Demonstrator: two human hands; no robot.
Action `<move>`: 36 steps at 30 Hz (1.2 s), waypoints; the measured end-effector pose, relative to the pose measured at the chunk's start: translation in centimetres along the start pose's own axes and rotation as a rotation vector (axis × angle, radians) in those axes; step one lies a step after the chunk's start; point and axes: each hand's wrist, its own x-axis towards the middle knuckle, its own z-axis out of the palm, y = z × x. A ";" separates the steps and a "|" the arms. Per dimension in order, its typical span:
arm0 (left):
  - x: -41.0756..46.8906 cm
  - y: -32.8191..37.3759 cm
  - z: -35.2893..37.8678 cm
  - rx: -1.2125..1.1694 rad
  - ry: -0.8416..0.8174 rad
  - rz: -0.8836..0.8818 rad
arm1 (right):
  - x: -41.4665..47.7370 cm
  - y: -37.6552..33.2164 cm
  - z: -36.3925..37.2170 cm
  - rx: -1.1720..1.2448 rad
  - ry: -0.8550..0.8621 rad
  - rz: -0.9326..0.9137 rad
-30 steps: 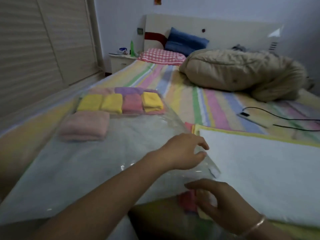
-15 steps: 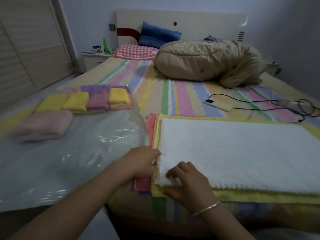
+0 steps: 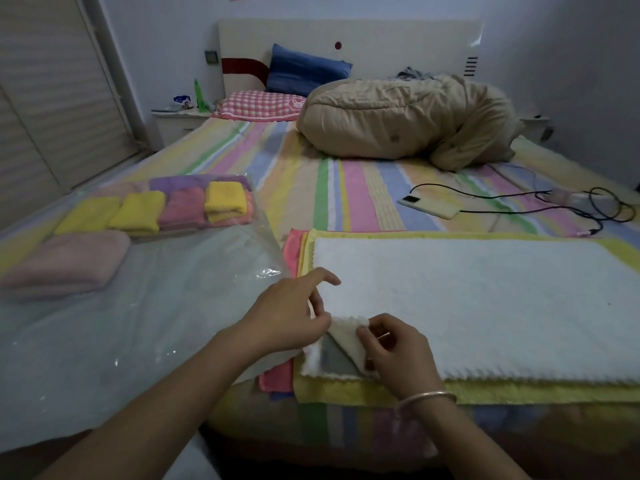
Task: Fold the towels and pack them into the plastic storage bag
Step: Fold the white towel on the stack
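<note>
Our left hand (image 3: 289,315) and right hand (image 3: 396,353) have just peeled up a corner of the white towel (image 3: 478,299), both pinching it, so folding starts.

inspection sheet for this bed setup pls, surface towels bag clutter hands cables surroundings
surface: striped pastel bedsheet, carrying everything.
job's things: white terry towel flat atop yellow towel and pink towel; clear plastic storage bag beside it holds folded yellow, pink and purple towels.
clutter: bundled beige quilt, blue pillow, red-checked pillow, pale phone.
grippers: left hand and right hand both pinch the white towel's lifted near corner.
cables: black cable from the phone, looping at right.
surroundings: cream headboard, white nightstand with green bottle, slatted doors at left.
</note>
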 end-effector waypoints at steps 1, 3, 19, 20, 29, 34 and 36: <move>0.2 0.6 0.0 -0.090 -0.089 -0.036 | 0.0 -0.1 -0.1 -0.009 0.026 0.012; 0.4 1.3 0.5 -0.239 -0.246 -0.087 | -0.2 -0.4 -0.4 -0.061 0.099 -0.015; 2.4 1.2 2.5 -0.823 0.193 -0.328 | -2.0 0.3 -9.0 0.462 0.112 0.374; 2.5 1.2 3.1 -0.827 0.205 -0.337 | -1.6 1.1 -10.6 0.446 0.146 0.420; 3.3 1.8 7.0 -0.862 0.492 -0.405 | -1.0 9.1 -22.0 0.005 0.300 0.655; 4.3 2.1 7.8 -0.813 0.576 -0.408 | -1.5 10.0 -22.6 -0.107 0.283 0.585; 5.0 1.9 7.9 -0.919 0.585 -0.421 | -2.1 9.4 -21.3 -0.041 0.201 0.541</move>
